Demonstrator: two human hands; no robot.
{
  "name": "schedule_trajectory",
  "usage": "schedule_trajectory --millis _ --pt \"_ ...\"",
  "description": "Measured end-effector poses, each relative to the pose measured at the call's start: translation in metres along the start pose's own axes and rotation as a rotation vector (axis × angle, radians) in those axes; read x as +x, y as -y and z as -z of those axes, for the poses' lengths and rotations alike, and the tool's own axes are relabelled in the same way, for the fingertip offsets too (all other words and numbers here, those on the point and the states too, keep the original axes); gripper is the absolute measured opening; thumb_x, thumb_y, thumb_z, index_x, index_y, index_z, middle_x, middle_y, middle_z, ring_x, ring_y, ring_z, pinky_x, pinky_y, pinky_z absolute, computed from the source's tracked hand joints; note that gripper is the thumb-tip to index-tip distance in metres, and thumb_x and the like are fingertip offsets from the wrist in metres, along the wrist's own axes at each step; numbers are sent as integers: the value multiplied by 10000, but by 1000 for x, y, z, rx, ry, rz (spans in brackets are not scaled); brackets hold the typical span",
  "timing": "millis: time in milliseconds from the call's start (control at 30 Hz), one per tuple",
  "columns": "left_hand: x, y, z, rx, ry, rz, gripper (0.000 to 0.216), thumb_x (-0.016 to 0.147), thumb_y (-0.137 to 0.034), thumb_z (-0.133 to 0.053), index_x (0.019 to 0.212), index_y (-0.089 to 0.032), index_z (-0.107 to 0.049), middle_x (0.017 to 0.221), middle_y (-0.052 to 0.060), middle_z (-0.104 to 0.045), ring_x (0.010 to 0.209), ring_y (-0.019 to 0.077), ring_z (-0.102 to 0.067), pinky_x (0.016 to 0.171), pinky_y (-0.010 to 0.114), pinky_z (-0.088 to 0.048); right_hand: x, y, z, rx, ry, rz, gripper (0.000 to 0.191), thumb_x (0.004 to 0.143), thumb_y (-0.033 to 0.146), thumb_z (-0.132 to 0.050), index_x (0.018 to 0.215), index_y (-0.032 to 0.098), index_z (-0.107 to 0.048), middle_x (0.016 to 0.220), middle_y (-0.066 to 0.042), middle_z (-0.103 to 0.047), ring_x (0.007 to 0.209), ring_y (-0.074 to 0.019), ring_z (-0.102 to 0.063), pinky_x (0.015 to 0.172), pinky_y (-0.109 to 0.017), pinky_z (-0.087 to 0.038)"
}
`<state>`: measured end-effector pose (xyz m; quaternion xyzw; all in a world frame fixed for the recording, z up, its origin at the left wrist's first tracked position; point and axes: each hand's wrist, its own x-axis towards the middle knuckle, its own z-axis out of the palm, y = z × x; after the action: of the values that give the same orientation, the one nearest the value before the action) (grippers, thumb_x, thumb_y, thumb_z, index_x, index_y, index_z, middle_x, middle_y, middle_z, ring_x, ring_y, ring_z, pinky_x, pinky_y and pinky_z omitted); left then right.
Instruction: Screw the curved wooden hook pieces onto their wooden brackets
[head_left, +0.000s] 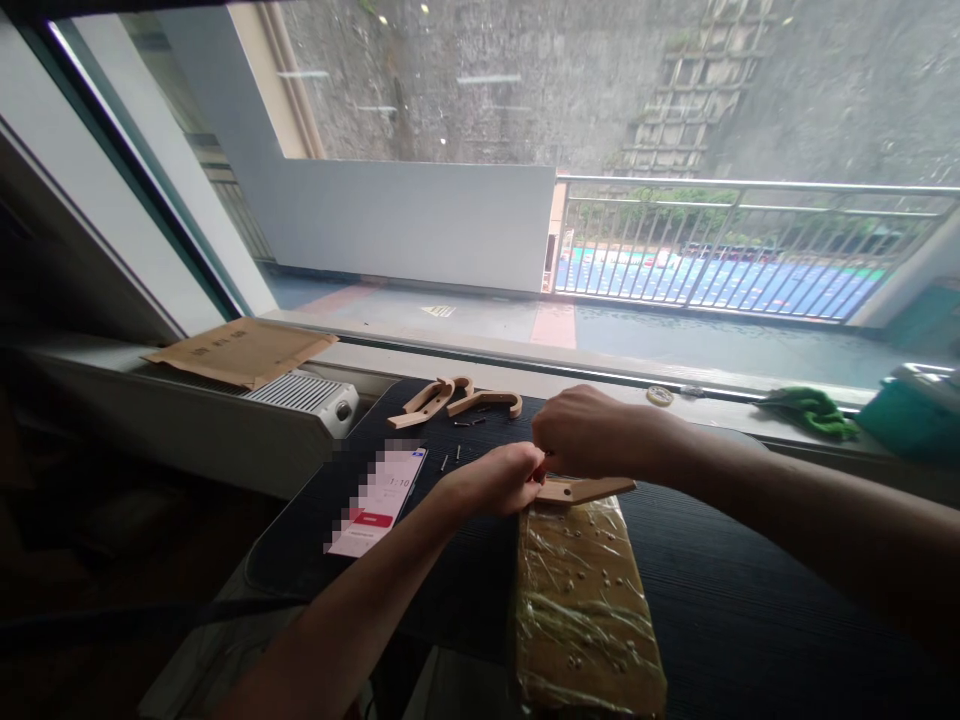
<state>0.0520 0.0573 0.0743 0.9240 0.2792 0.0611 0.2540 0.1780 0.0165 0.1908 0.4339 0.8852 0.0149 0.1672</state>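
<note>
A light wooden hook (589, 490) with a dark hole lies across the far end of a box (577, 610) wrapped in clear tape and dotted with small holes. My left hand (514, 475) is closed round the hook's left end, which its fingers hide. Right above it, my right hand (577, 430) is curled into a fist against the left fingertips; whatever it grips is hidden. Farther back on the dark table (712, 570) lie several similar wooden hooks (487, 402). Small screws (451, 458) are scattered nearer to my left wrist.
A phone (379, 505) with a lit timer screen lies left of my left forearm. Along the window sill are a tape roll (660, 396), a green cloth (814, 412) and a teal container (911, 415). A brown envelope (244, 350) rests on a white vented unit (307, 395).
</note>
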Motion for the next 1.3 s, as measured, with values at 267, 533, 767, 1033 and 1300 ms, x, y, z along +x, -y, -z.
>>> schedule_trajectory --millis 267,533,767,1033,1300 --pt "0 -1 0 -12 18 23 109 739 -154 -486 659 -147 -559 595 -24 -520 562 89 -430 541 220 -310 -4 1 -2 48 11 -28 196 773 259 -558 675 130 -668 559 -8 -551 495 -85 -400 488 -250 -265" --pt "4 -2 1 -18 35 76 74 702 -161 -521 704 -147 -593 613 -30 -548 586 98 -474 550 208 -343 -6 3 -5 82 6 -140 214 735 280 -607 856 132 -703 758 -60 -648 629 -124 -502 569 -262 -330" --pt "4 -6 5 -4 28 56 70 684 -150 -549 697 -130 -615 604 -29 -538 576 98 -467 540 207 -349 -15 5 -8 104 -13 -155 235 746 283 -592 897 143 -705 816 -68 -671 695 -140 -544 595 -262 -348" --pt "-1 2 -1 -14 -27 26 99 744 -177 -527 742 -126 -612 665 3 -591 610 112 -509 555 212 -362 -11 -5 -4 136 -5 -114 213 734 297 -579 831 166 -715 744 -47 -664 653 -128 -531 571 -253 -331" --pt "-5 3 -1 -51 -63 -9 118 786 -198 -505 699 -153 -571 698 10 -605 626 110 -521 576 213 -365 -2 -15 1 117 45 -26 187 734 235 -523 695 163 -691 587 -17 -603 505 -95 -433 515 -254 -282"
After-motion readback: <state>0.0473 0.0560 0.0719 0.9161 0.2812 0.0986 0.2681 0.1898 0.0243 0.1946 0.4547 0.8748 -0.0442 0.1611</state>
